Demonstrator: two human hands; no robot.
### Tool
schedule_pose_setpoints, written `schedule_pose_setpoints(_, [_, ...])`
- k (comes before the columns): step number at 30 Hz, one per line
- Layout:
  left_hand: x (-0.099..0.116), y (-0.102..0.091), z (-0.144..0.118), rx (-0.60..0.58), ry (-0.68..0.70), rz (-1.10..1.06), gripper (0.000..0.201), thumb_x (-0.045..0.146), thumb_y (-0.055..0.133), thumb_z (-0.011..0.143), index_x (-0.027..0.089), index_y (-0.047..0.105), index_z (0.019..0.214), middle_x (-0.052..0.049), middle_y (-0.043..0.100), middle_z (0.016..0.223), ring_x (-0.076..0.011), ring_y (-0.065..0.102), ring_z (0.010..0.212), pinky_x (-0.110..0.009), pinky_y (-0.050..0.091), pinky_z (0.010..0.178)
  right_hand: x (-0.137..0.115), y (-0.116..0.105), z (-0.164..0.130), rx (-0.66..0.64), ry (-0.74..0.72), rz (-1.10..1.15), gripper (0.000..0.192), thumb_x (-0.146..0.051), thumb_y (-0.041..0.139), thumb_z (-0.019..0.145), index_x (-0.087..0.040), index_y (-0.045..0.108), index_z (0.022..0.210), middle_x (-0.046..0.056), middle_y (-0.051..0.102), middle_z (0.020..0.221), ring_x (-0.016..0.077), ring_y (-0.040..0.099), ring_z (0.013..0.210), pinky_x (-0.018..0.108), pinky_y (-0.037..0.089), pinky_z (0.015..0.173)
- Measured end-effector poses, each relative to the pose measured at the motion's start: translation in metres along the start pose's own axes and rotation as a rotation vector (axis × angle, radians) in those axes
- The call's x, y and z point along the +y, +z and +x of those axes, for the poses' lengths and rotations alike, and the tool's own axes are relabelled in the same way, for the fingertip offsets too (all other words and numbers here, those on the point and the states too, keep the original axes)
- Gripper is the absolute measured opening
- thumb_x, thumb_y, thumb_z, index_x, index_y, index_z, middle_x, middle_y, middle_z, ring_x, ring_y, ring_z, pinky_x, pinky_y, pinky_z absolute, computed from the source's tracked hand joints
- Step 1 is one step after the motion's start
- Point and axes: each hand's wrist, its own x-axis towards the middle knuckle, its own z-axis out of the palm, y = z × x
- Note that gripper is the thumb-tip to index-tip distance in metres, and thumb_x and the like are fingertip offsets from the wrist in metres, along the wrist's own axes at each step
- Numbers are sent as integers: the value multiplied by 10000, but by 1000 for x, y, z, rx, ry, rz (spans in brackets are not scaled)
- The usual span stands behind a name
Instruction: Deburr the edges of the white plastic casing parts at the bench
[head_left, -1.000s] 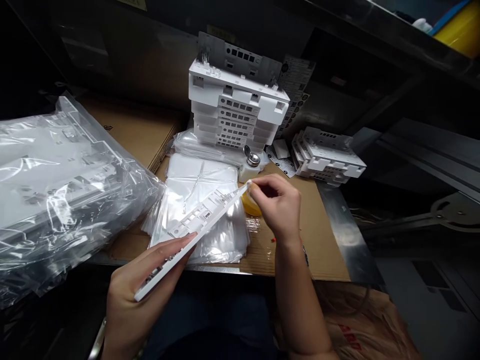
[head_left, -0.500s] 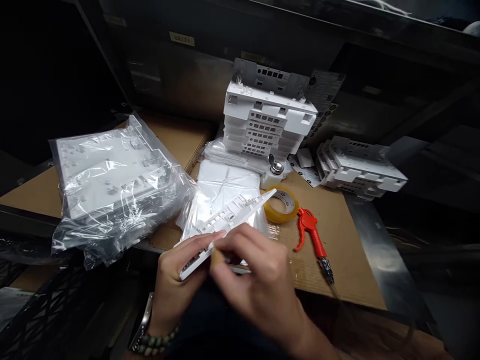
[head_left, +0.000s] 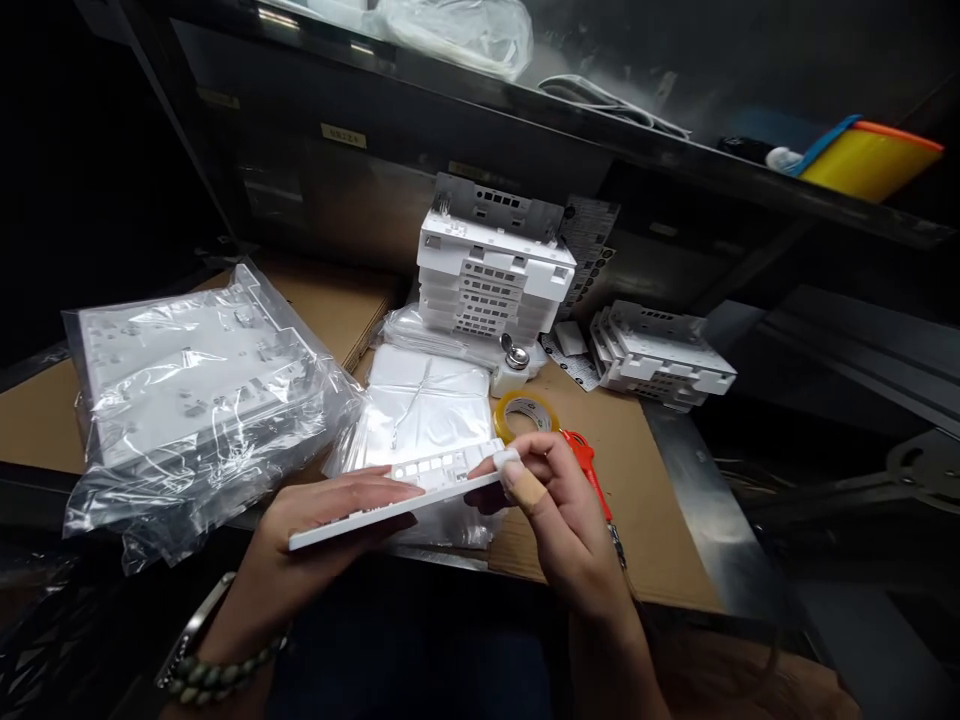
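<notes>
1. Head view: a flat white plastic panel [head_left: 397, 492] with a row of small rectangular cut-outs is held edge-on above the counter [head_left: 660, 520].
2. Its long axis runs left to right, the right end slightly higher.
3. The left hand [head_left: 315, 540] fingers clamp its left half; the right hand [head_left: 555, 500] fingers pinch its right end.

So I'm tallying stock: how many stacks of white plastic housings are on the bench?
2: a tall stack at the back centre, and a shorter leaning stack to its right. The bagged parts at left aren't counted.
</notes>
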Motion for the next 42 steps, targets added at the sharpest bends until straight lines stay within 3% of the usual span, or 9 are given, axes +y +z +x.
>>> schedule_pose_setpoints(2, [4,9,4,155,-125,-87,357,321,836,842,347,764,1190,5,767,1256,-270,647,1287,-396,404,1226,2,3,-7,67,-32,44,123,-360,569,1046,-239,584,1065,38,759,1021,164,736,871,312,621,783])
schedule_pose_setpoints(4, [7,21,7,382,-320,-280,672,517,835,807,362,604,1419,-4,526,1580,-283,403,1506,-400,272,1287,6,3,-12,174,-94,59,111,-344,566,1048,-245,589,1093,40,762,1035,176,745,896,331,630,801])
schedule_pose_setpoints(6, [12,33,12,501,-542,-639,775,702,655,870,373,445,1540,7,296,1712,-273,272,1566,-394,302,1266,11,1,-17,258,-175,18,98,-317,558,1050,-254,594,1116,46,762,1062,187,745,952,344,629,830])
schedule_pose_setpoints(10, [26,40,28,400,-936,-1329,705,713,510,924,244,573,1446,-117,573,1527,-370,534,1401,-515,529,1108,19,-1,-32,258,-270,-112,85,-285,564,1031,-263,615,1096,52,776,1055,203,739,1018,345,611,861])
schedule_pose_setpoints(15, [44,37,46,495,-1200,-1396,493,211,624,890,69,608,1361,-184,788,1129,-383,726,1129,-562,592,1021,14,-9,-52,173,-187,-189,78,-247,609,989,-258,665,1042,72,758,1088,190,746,830,300,621,691])
schedule_pose_setpoints(21, [65,58,54,381,-1053,-1460,527,324,540,942,42,579,1386,-210,774,1146,-418,731,1098,-617,584,1001,-8,19,-51,112,-496,-498,251,-74,717,869,-211,736,1078,49,696,901,142,697,751,224,592,665])
schedule_pose_setpoints(27, [76,67,52,459,-782,-1367,616,267,590,981,331,389,1560,-79,708,1358,-324,731,1133,-519,567,1055,-9,39,-47,33,-601,-575,207,-96,676,892,-164,738,1077,70,690,857,159,685,724,247,597,658])
schedule_pose_setpoints(34, [73,69,50,508,-730,-1389,684,218,668,950,473,402,1527,-16,674,1413,-286,729,1142,-492,545,1086,-9,36,-48,44,-619,-577,193,-70,691,876,-135,748,1048,76,699,852,153,690,729,235,588,681])
schedule_pose_setpoints(42, [73,63,52,514,-740,-1350,654,147,579,978,325,379,1575,-111,662,1427,-342,678,1228,-570,488,1137,-6,35,-47,68,-605,-596,195,-51,704,874,-133,751,1045,72,702,866,143,688,742,231,581,700])
